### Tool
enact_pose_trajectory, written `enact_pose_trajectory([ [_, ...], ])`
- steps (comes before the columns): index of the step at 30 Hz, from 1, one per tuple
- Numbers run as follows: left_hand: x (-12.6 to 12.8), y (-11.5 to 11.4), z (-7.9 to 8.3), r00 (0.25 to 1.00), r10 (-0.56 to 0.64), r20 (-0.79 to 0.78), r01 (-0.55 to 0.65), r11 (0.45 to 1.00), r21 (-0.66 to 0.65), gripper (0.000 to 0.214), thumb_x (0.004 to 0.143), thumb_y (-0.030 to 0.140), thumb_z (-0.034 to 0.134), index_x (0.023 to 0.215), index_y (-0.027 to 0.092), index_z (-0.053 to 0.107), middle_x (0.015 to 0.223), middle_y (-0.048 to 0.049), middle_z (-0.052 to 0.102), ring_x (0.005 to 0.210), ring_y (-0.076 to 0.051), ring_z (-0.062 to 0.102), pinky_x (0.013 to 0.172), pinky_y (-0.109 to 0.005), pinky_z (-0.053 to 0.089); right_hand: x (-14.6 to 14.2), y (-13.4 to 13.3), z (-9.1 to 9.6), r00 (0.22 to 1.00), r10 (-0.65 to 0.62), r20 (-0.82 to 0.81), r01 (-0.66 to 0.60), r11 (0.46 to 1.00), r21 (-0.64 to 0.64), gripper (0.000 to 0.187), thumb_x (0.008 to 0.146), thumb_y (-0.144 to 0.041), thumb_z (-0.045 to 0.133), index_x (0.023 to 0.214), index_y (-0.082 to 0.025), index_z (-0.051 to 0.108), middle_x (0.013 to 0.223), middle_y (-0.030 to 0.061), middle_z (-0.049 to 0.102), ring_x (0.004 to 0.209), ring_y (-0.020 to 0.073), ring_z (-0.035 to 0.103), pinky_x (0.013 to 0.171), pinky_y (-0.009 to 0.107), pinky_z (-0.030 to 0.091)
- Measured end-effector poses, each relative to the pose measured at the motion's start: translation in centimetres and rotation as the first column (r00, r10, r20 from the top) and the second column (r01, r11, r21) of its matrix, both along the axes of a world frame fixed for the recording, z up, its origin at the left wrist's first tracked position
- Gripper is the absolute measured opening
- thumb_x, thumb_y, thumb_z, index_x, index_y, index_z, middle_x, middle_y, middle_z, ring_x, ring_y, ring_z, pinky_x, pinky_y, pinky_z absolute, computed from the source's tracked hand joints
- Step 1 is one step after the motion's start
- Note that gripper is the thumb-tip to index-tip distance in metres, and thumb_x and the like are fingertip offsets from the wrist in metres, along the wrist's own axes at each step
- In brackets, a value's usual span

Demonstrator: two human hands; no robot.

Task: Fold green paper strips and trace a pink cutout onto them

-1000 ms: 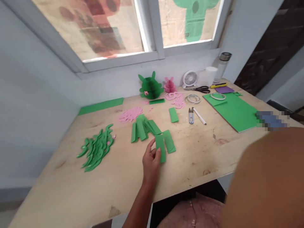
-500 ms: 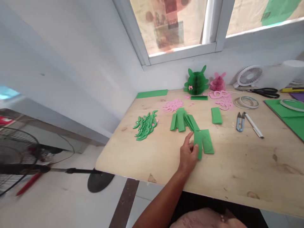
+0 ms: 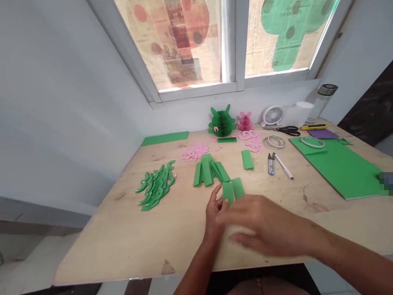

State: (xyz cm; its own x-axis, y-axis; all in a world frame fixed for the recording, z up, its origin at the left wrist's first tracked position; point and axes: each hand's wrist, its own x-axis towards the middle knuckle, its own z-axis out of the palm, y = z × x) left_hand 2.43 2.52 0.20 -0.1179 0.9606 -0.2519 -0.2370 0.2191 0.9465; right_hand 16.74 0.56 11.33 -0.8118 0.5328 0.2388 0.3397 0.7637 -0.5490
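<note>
My left hand (image 3: 214, 213) is closed on a folded green paper piece (image 3: 227, 191), with the thumb resting on its lower end. A second green paper piece (image 3: 238, 187) lies just to its right, partly covered. My right hand (image 3: 260, 225) is over the near part of the table, in front of the left hand and blurred by motion. Its fingers stretch leftward with the thumb apart, and nothing shows in them. Beyond the left hand sits a fanned pile of folded green paper strips (image 3: 207, 170). Another folded green piece (image 3: 247, 159) lies farther right.
Left on the wooden table (image 3: 129, 246) lie curved green cutouts (image 3: 157, 186) and pink cutouts (image 3: 195, 151). Green and pink honeycomb paper figures (image 3: 222, 123) stand by the wall. Thread snips (image 3: 271, 164), a white pen (image 3: 283, 166), tape rolls (image 3: 274, 141), scissors (image 3: 287, 130) and green sheets (image 3: 340, 172) are rightward.
My right hand has come in from the right, reaching toward the left hand. The left hand keeps its grip on the green paper piece. The view has turned to the right.
</note>
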Motion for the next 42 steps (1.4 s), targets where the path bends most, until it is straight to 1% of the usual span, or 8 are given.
enact_pose_trajectory([
  [4,0.3,-0.1,1.2,0.996,-0.072,0.045,0.07,0.997,0.028,0.078,0.068,0.041,0.072,0.136,0.013,0.044,0.055,0.005,0.057,0.049,-0.01,0.05,0.055,-0.021,0.04,3.8,2.8,-4.5,0.817,-0.574,-0.052,0.52,0.774,-0.36,0.028,0.091,-0.031,0.048,0.109,-0.021,0.067,0.099,0.0075,0.073,0.083,0.0191,0.067,0.068,0.029,0.053],
  [9,1.5,-0.6,2.0,0.993,-0.056,0.106,0.057,0.998,-0.009,0.08,0.07,0.039,0.07,0.139,0.012,0.038,0.057,0.0049,0.058,0.05,-0.011,0.051,0.055,-0.021,0.039,3.9,1.9,-9.9,0.741,-0.662,-0.111,0.502,0.657,-0.562,0.043,0.087,-0.034,0.052,0.128,-0.023,0.056,0.105,0.0086,0.07,0.095,0.0225,0.067,0.078,0.035,0.055],
  [17,3.0,-0.9,0.7,0.989,-0.126,0.08,0.121,0.991,0.062,0.079,0.075,0.041,0.069,0.14,0.011,0.035,0.05,0.0107,0.041,0.047,-0.008,0.038,0.05,-0.018,0.032,2.3,2.2,-10.7,0.657,-0.729,-0.192,0.489,0.605,-0.628,0.035,0.081,-0.034,0.058,0.113,-0.02,0.068,0.094,0.0061,0.071,0.085,0.0204,0.066,0.079,0.035,0.055],
  [21,2.2,-1.2,0.5,0.962,-0.191,-0.194,0.212,0.973,0.092,0.058,0.085,0.036,0.056,0.136,0.013,0.042,0.05,0.0081,0.046,0.047,-0.011,0.043,0.049,-0.021,0.036,2.9,2.6,-11.7,0.589,-0.782,-0.203,0.511,0.555,-0.656,0.029,0.08,-0.035,0.057,0.098,-0.018,0.072,0.096,0.0085,0.073,0.081,0.0214,0.068,0.073,0.034,0.056],
  [26,0.4,-1.3,0.2,0.658,0.02,-0.752,0.299,0.91,0.286,0.033,0.087,0.019,0.046,0.116,0.018,0.06,0.083,-0.0051,0.067,0.077,-0.018,0.061,0.074,-0.033,0.048,3.6,3.9,-11.9,0.703,-0.702,-0.11,0.574,0.652,-0.495,0.031,0.084,-0.033,0.05,0.1,-0.016,0.07,0.089,0.008,0.073,0.072,0.0187,0.067,0.066,0.031,0.055],
  [30,0.2,-1.2,-0.2,0.429,0.111,-0.897,0.47,0.82,0.326,0.033,0.083,0.013,0.05,0.113,0.018,0.06,0.111,-0.0098,0.066,0.106,-0.025,0.057,0.09,-0.043,0.045,3.2,5.2,-11.2,0.761,-0.646,-0.051,0.584,0.717,-0.38,0.029,0.082,-0.026,0.05,0.101,-0.021,0.071,0.09,0.0045,0.072,0.069,0.0165,0.064,0.066,0.03,0.052],
  [37,0.8,-1.2,-0.8,0.284,0.177,-0.942,0.546,0.778,0.311,0.034,0.081,0.009,0.051,0.112,0.02,0.06,0.115,-0.01,0.064,0.111,-0.027,0.054,0.092,-0.045,0.043,2.7,6.0,-11.2,0.773,-0.634,0.022,0.625,0.756,-0.192,0.027,0.082,-0.022,0.05,0.1,-0.023,0.07,0.095,0.0049,0.07,0.077,0.0183,0.062,0.07,0.03,0.048],
  [42,1.0,-1.3,-1.0,0.293,0.161,-0.943,0.55,0.778,0.304,0.031,0.08,0.009,0.051,0.108,0.02,0.062,0.118,-0.0083,0.064,0.112,-0.027,0.053,0.093,-0.047,0.042,2.9,5.6,-11.9,0.771,-0.636,0.026,0.635,0.766,-0.102,0.027,0.085,-0.022,0.046,0.1,-0.022,0.069,0.092,0.0043,0.069,0.075,0.0175,0.064,0.07,0.029,0.049],
])
